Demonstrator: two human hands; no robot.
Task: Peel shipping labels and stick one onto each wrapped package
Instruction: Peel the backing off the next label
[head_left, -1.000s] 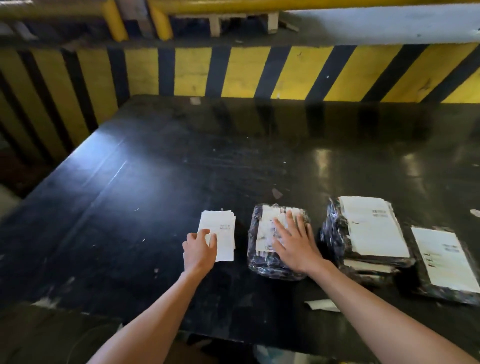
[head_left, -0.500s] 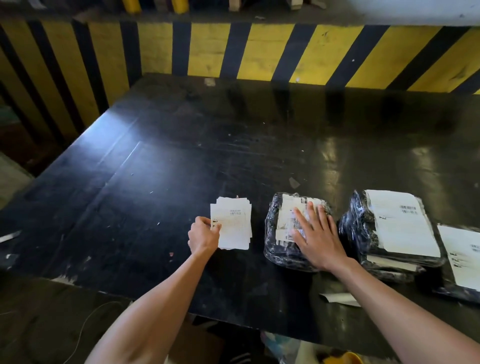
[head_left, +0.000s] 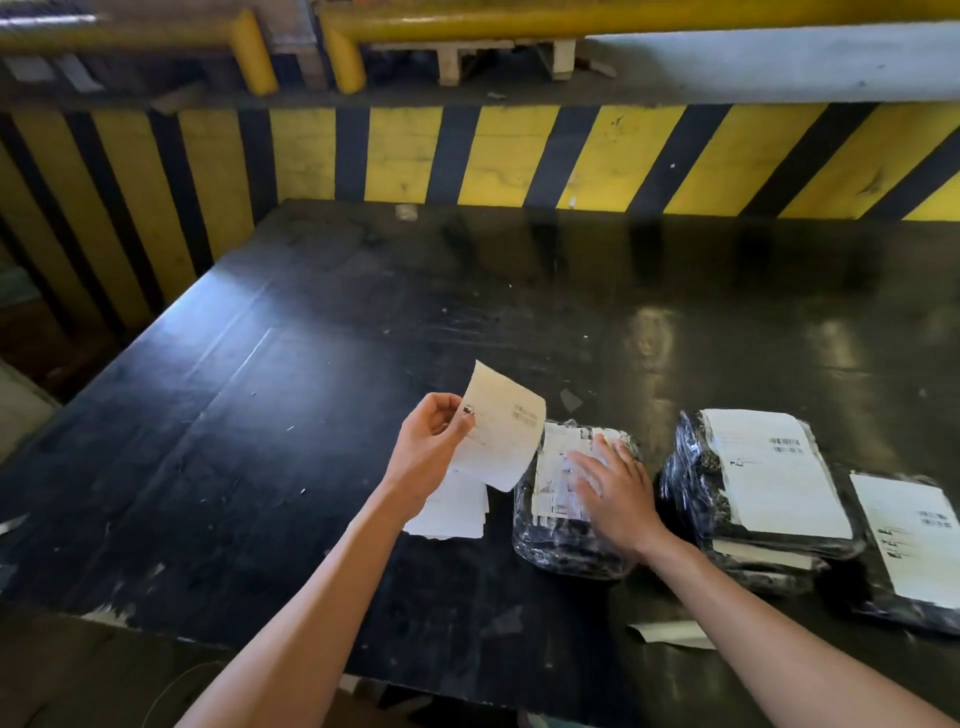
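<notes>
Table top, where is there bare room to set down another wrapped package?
The black table is bare left of the label stack and behind the packages, up to the striped wall. The near right is crowded: the package under the right hand, then labelled packages to the edge.

Warehouse; hazard-striped barrier (head_left: 519, 156); labelled packages (head_left: 753, 478)

left hand (head_left: 428, 441) now raised off stack (head_left: 457, 512), one label (head_left: 501, 431) lifted
</notes>
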